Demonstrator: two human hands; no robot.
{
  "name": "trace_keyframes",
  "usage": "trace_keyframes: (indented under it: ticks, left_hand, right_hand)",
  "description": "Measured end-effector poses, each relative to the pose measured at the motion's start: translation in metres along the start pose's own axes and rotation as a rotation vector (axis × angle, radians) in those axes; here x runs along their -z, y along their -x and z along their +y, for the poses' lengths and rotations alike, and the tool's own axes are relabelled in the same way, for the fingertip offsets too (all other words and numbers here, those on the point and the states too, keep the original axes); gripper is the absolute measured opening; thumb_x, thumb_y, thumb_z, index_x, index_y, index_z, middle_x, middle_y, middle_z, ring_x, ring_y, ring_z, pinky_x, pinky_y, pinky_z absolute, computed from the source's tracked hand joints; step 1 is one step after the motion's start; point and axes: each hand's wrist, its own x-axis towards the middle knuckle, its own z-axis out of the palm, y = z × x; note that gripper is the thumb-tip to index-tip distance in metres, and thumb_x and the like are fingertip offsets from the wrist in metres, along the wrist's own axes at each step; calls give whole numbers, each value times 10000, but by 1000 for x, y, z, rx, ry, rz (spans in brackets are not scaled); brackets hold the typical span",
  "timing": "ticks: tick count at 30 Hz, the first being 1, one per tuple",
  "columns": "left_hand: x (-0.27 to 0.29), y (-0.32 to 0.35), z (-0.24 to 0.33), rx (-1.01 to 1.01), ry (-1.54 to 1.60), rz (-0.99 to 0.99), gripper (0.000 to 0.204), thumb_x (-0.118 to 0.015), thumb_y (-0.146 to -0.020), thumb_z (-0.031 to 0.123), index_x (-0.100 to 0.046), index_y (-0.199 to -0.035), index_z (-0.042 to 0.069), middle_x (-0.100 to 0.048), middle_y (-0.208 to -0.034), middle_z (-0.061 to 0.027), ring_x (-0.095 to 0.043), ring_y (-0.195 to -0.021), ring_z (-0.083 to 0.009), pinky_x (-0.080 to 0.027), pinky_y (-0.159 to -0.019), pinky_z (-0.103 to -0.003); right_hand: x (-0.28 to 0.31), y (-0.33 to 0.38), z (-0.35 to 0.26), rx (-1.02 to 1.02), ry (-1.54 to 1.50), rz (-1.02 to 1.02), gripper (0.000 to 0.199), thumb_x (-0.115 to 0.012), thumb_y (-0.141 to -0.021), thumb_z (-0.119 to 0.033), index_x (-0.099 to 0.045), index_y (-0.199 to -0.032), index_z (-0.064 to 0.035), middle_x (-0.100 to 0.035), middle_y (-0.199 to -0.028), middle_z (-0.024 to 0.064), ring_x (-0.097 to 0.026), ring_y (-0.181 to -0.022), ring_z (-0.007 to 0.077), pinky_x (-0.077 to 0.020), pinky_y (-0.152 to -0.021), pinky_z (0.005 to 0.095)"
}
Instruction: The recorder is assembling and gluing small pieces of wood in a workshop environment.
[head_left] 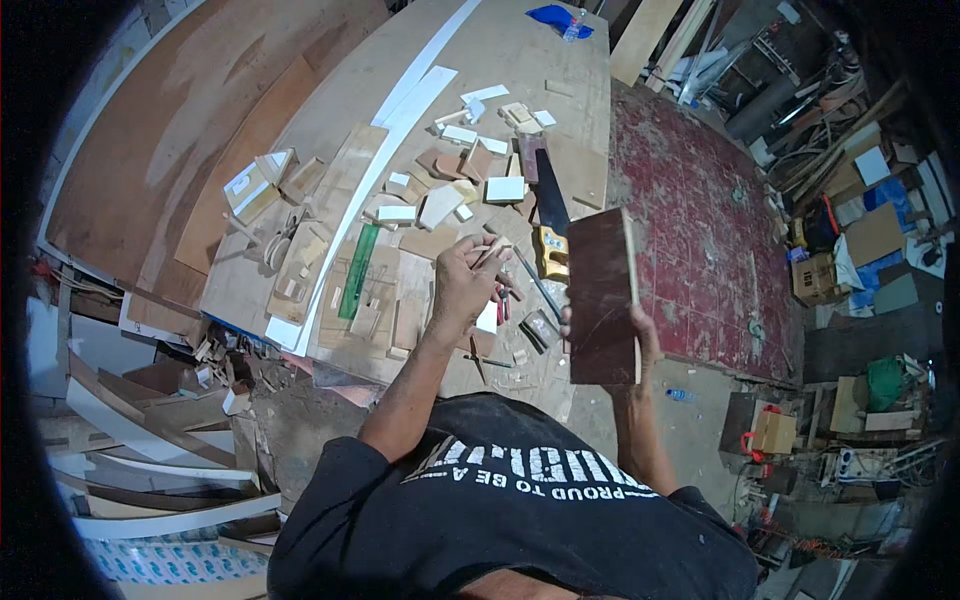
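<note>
My right hand [645,338] grips a dark brown rectangular board [602,300] by its lower right edge, with the broad face upright and a pale edge along its right side. My left hand [464,285] is closed, fingers pinched round a small pale wooden piece [496,250] above the workbench [500,45]. Between the hands lie a handsaw [552,252] with a yellow handle and black blade, a thin dark rod [540,285] and a red-handled tool [503,300], partly hidden by my left hand. Wood offcuts [440,207] lie beyond my left hand.
A green translucent strip [358,272] and long white strips [410,100] lie on the bench's left. A blue cloth [556,17] is at the far end. To the right is a worn red floor panel [690,230], with cluttered boxes [818,278] farther right. Curved boards [150,420] are stacked lower left.
</note>
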Motion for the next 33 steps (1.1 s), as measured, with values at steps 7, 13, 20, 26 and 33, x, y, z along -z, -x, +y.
trace_keyframes:
  ticks: [7,13,20,26,33]
  left_hand:
    - [4,-5,-25,-136,-100,49,333,-554,-918,23,-549,-1233,-86,-708,-933,-129,-619,-650,-73,-493,-509,-218]
    - [2,5,-7,-161,-223,-43,287,-553,-886,13,-606,-1152,-79,-709,-949,-162,-698,-818,-180,-549,-691,-300]
    - [-11,23,5,-551,-508,251,276,-616,-847,-29,-530,-1108,-7,-679,-996,-203,-698,-916,-311,-545,-736,-395]
    - [-16,29,1,-730,-517,261,404,-596,-854,-67,-370,-1184,-16,-648,-1059,-248,-677,-948,-379,-566,-782,-403]
    - [-18,38,2,-840,-540,209,386,-582,-856,-88,-327,-1132,0,-627,-1166,-276,-694,-942,-340,-583,-715,-360]
  right_hand:
    - [20,15,34,273,934,-15,931,-767,-713,-326,-317,-1484,-61,-383,-1401,224,-434,-1278,345,-387,-1041,451]
    - [11,7,24,638,1402,-60,911,-792,-663,-293,-391,-1461,-111,-349,-1396,261,-412,-1262,422,-358,-1046,495]
    - [43,-1,30,708,1004,56,960,-765,-679,-263,-298,-1490,-50,-320,-1446,193,-350,-1336,350,-287,-1106,474]
    - [49,13,37,632,981,99,976,-767,-689,-304,-286,-1493,-29,-331,-1450,191,-349,-1346,335,-301,-1105,467]
    - [50,21,55,650,964,62,998,-775,-660,-314,-296,-1476,4,-334,-1433,224,-351,-1338,347,-293,-1104,469]
